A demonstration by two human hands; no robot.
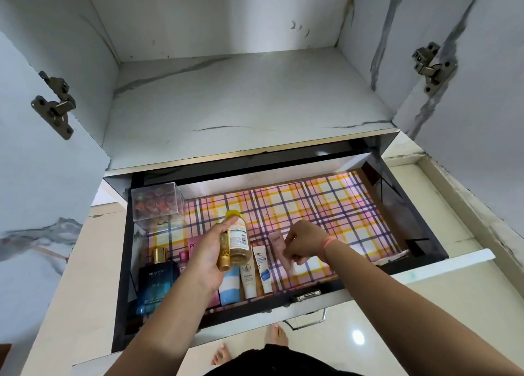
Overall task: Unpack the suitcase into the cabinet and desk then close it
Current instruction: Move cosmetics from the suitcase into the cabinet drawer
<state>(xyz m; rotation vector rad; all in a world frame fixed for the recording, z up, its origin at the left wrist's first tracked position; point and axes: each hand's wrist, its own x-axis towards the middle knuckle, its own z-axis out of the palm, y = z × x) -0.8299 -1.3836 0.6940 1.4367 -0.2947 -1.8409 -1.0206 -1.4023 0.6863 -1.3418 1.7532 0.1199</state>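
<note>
My left hand [208, 258] grips a jar [237, 238] and gold bottle [224, 258] together, freeing my right hand [304, 241] to pinch the pink tube [278, 248] beside the white tubes [263, 268] between my hands.

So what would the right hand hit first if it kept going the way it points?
Probably the blue-labelled white tube, just beyond the pink tube the right hand pinches; depth is unclear.

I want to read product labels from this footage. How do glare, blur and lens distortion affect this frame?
Head view: the wide-angle lens bows the cabinet doors and the drawer rim; a glare spot sits on the floor tile; the right hand and the pink tube it pinches look blurred; the yellow-capped bottle in the left hand is sharper, its small print unreadable.
</note>
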